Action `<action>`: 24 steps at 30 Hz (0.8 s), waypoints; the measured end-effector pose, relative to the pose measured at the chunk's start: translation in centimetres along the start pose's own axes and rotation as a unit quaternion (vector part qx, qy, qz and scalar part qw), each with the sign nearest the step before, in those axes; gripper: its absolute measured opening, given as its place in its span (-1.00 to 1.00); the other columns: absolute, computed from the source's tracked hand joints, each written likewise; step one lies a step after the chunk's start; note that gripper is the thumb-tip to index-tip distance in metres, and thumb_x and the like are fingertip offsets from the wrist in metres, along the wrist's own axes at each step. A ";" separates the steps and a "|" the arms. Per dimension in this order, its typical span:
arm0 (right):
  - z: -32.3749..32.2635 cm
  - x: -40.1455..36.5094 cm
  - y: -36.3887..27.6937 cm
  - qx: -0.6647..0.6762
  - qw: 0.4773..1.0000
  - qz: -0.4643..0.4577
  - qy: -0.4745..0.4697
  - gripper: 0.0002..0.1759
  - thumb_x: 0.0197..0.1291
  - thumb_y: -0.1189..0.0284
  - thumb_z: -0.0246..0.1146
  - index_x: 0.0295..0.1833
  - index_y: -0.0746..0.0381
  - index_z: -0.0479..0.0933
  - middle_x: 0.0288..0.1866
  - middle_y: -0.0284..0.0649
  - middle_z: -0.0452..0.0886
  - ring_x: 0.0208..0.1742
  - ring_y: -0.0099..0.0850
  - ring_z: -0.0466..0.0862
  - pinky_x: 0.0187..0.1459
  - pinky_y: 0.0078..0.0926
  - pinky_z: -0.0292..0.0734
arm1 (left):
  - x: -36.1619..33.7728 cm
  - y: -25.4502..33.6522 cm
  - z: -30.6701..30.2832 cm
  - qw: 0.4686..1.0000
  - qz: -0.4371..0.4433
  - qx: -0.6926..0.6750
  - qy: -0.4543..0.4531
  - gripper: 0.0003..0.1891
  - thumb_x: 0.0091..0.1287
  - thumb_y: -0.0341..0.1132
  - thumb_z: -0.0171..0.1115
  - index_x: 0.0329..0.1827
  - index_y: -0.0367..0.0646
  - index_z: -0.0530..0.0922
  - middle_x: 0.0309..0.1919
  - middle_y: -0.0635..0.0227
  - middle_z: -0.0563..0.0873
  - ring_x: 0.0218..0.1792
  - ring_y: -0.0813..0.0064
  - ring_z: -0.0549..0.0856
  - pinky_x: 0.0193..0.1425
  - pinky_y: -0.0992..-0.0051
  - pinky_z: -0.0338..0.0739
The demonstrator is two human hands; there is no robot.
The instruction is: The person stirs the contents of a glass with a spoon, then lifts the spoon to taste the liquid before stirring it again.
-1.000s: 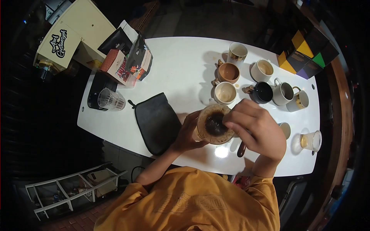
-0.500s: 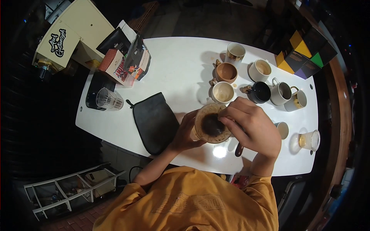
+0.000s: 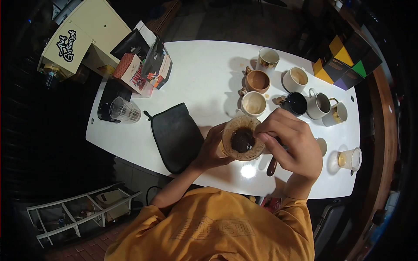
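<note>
A brown-stained coffee filter (image 3: 230,127) stands near the table's front edge, its mouth facing up, with dark wet coffee (image 3: 242,140) inside. My left hand (image 3: 213,150) wraps round the left side of the vessel that carries it. At the filter's right rim, my right hand (image 3: 296,141) is closed in a pinch, thumb against fingers, on the filter's edge. Below that hand a dark brown handle (image 3: 271,167) sticks out; what it belongs to is mostly hidden. Left of my left hand lies a black zippered pouch (image 3: 176,137).
Several cups, including a brown cup (image 3: 257,81) and a black cup (image 3: 295,103), stand beyond my right hand. A small glass (image 3: 349,159) is at the right edge. A clear ribbed cup (image 3: 125,110) and coffee bags (image 3: 157,65) occupy the left side of the white table (image 3: 200,74).
My right hand has shifted slightly right along the filter's rim. The dark wet patch inside looks smaller, with more of the stained filter wall showing. My left hand keeps its hold.
</note>
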State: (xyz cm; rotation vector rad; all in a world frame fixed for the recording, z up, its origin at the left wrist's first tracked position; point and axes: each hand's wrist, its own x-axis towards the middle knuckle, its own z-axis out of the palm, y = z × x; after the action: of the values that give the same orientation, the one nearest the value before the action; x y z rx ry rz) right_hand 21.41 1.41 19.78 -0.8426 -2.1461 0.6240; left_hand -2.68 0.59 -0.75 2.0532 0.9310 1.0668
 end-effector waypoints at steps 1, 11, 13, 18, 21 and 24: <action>-0.1 0.0 -0.2 0.000 1.000 0.001 0.000 -0.93 0.22 0.57 0.34 -0.21 0.35 0.61 -0.35 -0.09 0.59 -0.25 -0.10 0.61 -0.19 -0.21 0.54 | 0.0 0.0 0.0 1.000 -0.001 0.000 0.000 -0.11 0.14 -0.04 0.54 0.53 -0.11 0.34 0.48 0.10 0.40 0.49 0.04 0.37 0.55 0.06 0.29; 0.8 0.0 -0.1 0.002 0.999 -0.019 -0.041 -0.92 0.21 0.54 0.34 -0.23 0.30 0.59 -0.28 -0.14 0.60 -0.20 -0.13 0.61 -0.18 -0.24 0.57 | -0.2 -0.1 0.2 1.000 -0.016 -0.013 0.000 -0.08 0.11 -0.04 0.59 0.53 -0.11 0.34 0.47 0.08 0.39 0.48 0.01 0.39 0.52 0.06 0.33; 1.0 -0.1 0.2 -0.029 0.999 -0.010 -0.045 -0.92 0.21 0.53 0.34 -0.23 0.31 0.59 -0.28 -0.14 0.60 -0.19 -0.13 0.61 -0.17 -0.23 0.57 | -0.3 -0.3 0.3 1.000 -0.017 -0.013 -0.001 -0.07 0.10 -0.04 0.60 0.53 -0.11 0.34 0.47 0.08 0.39 0.48 0.01 0.39 0.52 0.05 0.32; 0.6 -0.2 0.5 -0.054 0.998 0.012 -0.026 -0.90 0.19 0.54 0.36 -0.22 0.32 0.60 -0.29 -0.13 0.61 -0.22 -0.12 0.61 -0.17 -0.22 0.56 | 0.0 -1.0 0.4 1.000 0.000 0.007 -0.018 -0.07 0.12 -0.03 0.59 0.54 -0.11 0.33 0.47 0.07 0.39 0.49 0.00 0.39 0.52 0.04 0.32; -0.3 -0.2 0.1 -0.063 0.998 0.000 0.003 -0.89 0.17 0.55 0.37 -0.21 0.33 0.61 -0.30 -0.12 0.59 -0.24 -0.11 0.59 -0.20 -0.22 0.53 | 0.0 -0.5 0.2 0.999 -0.004 0.029 -0.022 -0.07 0.13 -0.01 0.58 0.54 -0.12 0.33 0.48 0.07 0.38 0.49 0.00 0.37 0.53 0.03 0.31; -0.4 -0.5 -0.3 -0.075 0.997 0.004 0.035 -0.89 0.16 0.55 0.38 -0.21 0.33 0.61 -0.31 -0.12 0.56 -0.26 -0.11 0.57 -0.22 -0.22 0.50 | -0.3 -0.7 0.3 1.000 -0.004 0.021 -0.016 -0.07 0.14 -0.01 0.57 0.55 -0.12 0.32 0.49 0.08 0.37 0.50 -0.01 0.36 0.54 0.02 0.30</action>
State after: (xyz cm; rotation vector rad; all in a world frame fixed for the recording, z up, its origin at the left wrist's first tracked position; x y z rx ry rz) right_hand 21.85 0.95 20.00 -0.9395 -2.1460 0.4335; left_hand -2.76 0.64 -1.52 2.0939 0.9526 1.0163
